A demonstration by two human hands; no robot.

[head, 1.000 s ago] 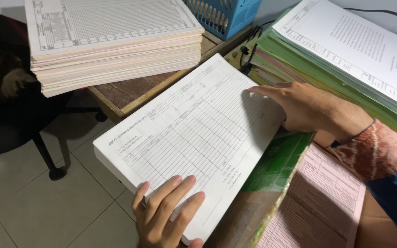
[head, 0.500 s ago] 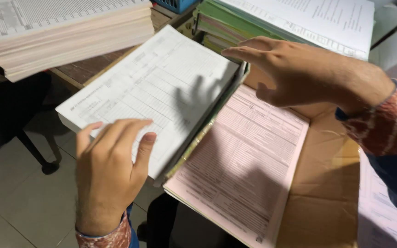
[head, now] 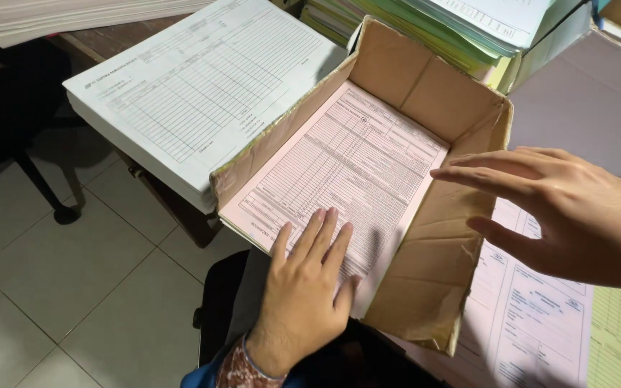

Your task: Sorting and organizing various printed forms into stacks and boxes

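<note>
Step, as judged: settling pink forms in cardboard box. Left hand flat, fingers released on sheets. Right hand open, grasping nothing, beside box wall. Next likely needs grip under sheet edge near fingertips.

Box top: the cardboard box is open upward in mid-frame; nothing covers it.
Box floor: pink forms lie flat over it; the left hand rests on their near end, the far part is bare.
Right wall: stands between the right hand, held just above and beside it, and the box's inside.
Left side: a thick white form stack lies just beside the box's left wall.
Upper right: green and white paper stacks crowd the far wall.
Lower left: open tiled floor, with a dark chair base at mid-left.
</note>
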